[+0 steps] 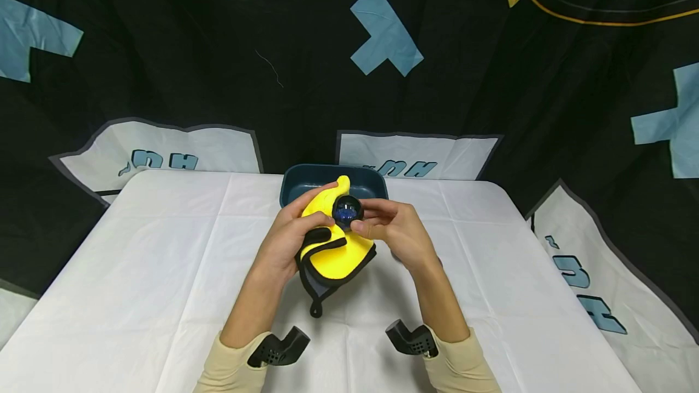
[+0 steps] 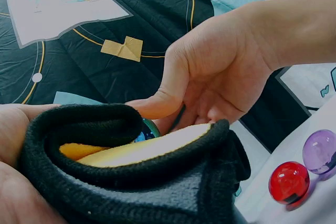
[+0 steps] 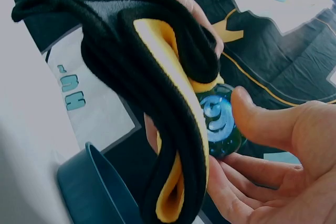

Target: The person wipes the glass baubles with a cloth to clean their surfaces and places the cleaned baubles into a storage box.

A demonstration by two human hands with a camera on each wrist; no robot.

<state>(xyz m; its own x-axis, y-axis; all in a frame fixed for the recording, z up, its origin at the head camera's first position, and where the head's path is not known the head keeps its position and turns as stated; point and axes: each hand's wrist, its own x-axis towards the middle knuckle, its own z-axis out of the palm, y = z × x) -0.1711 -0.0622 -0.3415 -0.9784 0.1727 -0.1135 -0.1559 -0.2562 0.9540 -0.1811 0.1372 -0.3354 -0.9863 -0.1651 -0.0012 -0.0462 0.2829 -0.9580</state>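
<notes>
A yellow cloth with black edging and a grey back (image 1: 341, 259) is folded in my left hand (image 1: 281, 241), which grips it over the white table. Against its yellow side sits a dark glass ball (image 1: 346, 211); the right wrist view shows a pale blue swirl inside the ball (image 3: 218, 116). My right hand (image 1: 401, 232) pinches this ball between thumb and fingers. From the left wrist, the folded cloth (image 2: 131, 182) covers most of the ball. The left fingers behind the cloth are partly hidden.
A dark teal tub (image 1: 288, 185) stands at the table's back edge, just beyond the hands. On the white tablecloth, a clear red ball (image 2: 289, 182) and a clear purple ball (image 2: 320, 151) lie close together. A black patterned curtain (image 1: 306, 77) hangs behind the table.
</notes>
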